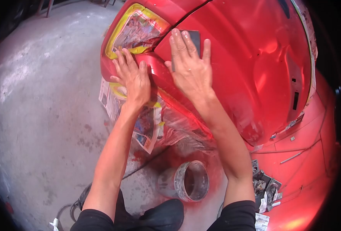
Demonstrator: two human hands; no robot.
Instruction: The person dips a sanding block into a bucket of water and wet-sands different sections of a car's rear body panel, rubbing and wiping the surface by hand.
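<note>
My right hand (191, 69) lies on the red car panel (228, 50) with a dark grey sheet of sandpaper (195, 38) held beneath it. Part of the sheet sticks out past the fingers; the rest is hidden under the palm. My left hand (134, 79) rests, fingers spread, on the red bodywork just below a light opening covered with newspaper (137, 29) and edged in yellow masking tape (112, 45). Nothing is in that hand. Between the two hands runs a dark panel gap.
Below the car's edge hang more newspaper (149, 127) and clear plastic film (178, 121). A round bucket (180, 181) stands on the grey floor (43, 127) near my legs, beside a dark cable (145, 163). Dark parts (268, 186) lie at the lower right.
</note>
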